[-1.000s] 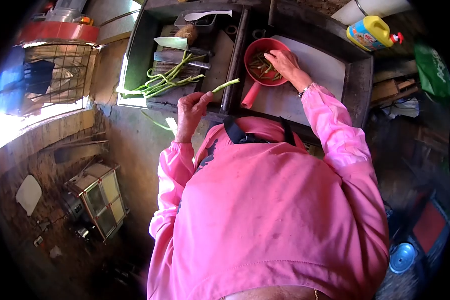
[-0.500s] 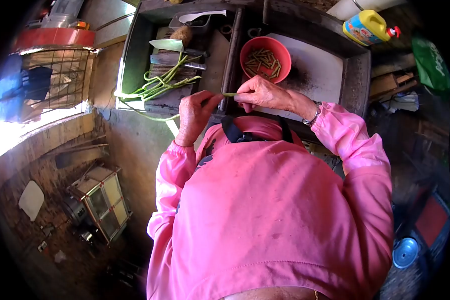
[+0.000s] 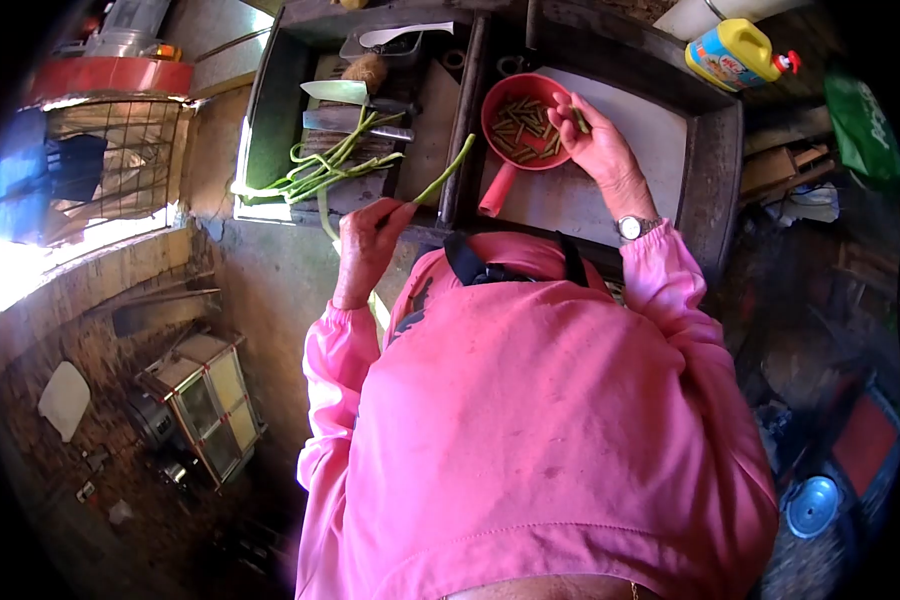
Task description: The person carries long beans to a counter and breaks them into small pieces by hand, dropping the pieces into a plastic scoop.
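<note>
In the head view, my left hand [image 3: 372, 243] is closed round a long green bean [image 3: 444, 174], whose free end points up and to the right. My right hand [image 3: 598, 142] is at the right rim of a red plastic dipper [image 3: 486, 105], with a short piece of bean [image 3: 580, 120] between its curled fingers. Inside the dipper lie several cut bean pieces [image 3: 522, 128]. Its handle [image 3: 498, 190] points toward me. More long beans [image 3: 320, 172] lie in a loose bundle left of my left hand.
Two knives, one with a broad blade [image 3: 334, 91] and one lower down [image 3: 342, 121], lie behind the bundle. Near them are a brown fibrous ball [image 3: 366, 70] and a clear plastic tub [image 3: 402, 50]. A dark divider [image 3: 462, 120] separates both trays. A yellow jug [image 3: 735, 52] stands back right.
My hands have parted. My right hand has moved up and right to the dipper with a bean piece, uncovering the handle. My left hand has shifted slightly down and left, keeping the long bean.
</note>
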The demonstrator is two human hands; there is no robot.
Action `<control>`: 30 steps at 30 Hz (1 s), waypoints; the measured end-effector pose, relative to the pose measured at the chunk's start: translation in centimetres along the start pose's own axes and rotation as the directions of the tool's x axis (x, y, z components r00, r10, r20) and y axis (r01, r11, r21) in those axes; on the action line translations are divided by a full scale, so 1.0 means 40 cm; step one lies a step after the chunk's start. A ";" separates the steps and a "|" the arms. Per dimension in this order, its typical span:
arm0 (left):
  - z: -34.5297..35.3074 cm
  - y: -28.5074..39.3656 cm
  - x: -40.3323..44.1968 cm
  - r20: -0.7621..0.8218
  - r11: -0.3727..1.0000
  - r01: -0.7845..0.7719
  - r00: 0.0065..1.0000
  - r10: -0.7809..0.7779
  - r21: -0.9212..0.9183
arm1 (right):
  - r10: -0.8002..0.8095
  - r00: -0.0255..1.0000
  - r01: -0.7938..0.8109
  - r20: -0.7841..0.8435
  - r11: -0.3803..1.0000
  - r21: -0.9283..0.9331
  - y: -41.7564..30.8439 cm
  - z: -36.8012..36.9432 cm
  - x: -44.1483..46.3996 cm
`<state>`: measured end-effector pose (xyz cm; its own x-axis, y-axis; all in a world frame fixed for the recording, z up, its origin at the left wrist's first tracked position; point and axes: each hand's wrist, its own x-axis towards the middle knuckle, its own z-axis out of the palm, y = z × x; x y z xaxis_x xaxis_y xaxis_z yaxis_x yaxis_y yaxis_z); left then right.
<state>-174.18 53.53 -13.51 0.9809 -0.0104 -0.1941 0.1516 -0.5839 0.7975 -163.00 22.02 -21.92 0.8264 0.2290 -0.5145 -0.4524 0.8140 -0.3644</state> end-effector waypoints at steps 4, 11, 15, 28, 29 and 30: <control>-0.029 -0.006 -0.017 0.011 0.999 0.026 1.000 -0.026 -0.032 | 0.169 0.983 -0.117 0.078 0.886 -0.448 0.001 -0.002 -0.041; -0.056 0.077 -0.022 0.034 0.975 -0.208 0.978 0.206 0.078 | 0.429 0.898 -0.196 0.097 0.587 -0.785 0.087 0.114 -0.070; -0.084 0.109 -0.031 0.052 0.941 -0.309 0.951 0.305 0.135 | 0.578 0.812 -0.373 0.084 0.624 -0.686 0.090 0.152 -0.067; -0.141 0.142 -0.039 0.180 0.737 -0.545 0.835 0.520 0.399 | 0.698 0.702 -0.385 0.145 0.542 -0.747 0.089 0.204 -0.139; -0.145 0.133 -0.034 0.180 0.721 -0.547 0.832 0.524 0.425 | 0.714 0.683 -0.362 0.155 0.514 -0.777 0.084 0.221 -0.160; -0.149 0.126 -0.027 0.181 0.704 -0.549 0.829 0.529 0.450 | 0.730 0.664 -0.337 0.163 0.486 -0.806 0.078 0.236 -0.179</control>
<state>-173.74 55.46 -5.89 0.8711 -0.4650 0.1578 -0.4861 -0.7712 0.4110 -167.17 27.96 -12.03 0.2731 0.8332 -0.4809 -0.7687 -0.1116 -0.6298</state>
